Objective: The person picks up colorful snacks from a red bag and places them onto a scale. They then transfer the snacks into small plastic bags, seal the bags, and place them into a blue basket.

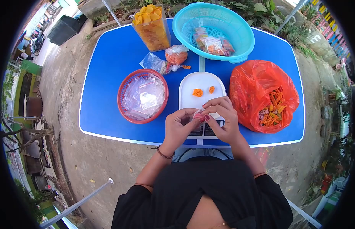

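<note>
Over the front of a white kitchen scale, my left hand and my right hand meet with pinched fingers. Between the fingertips is a small clear plastic bag, with something pinkish showing at it; the fingers cover much of the bag. Two orange snack pieces lie apart on the scale's plate. Left of the scale, a red basket holds a pile of clear plastic bags. On the right, an open red plastic bag contains orange and pink crinkled snacks.
A blue table carries everything. At its back stand a clear container of yellow chips and a turquoise basin with several filled packets. Knotted bags lie near the container, beside a loose orange snack.
</note>
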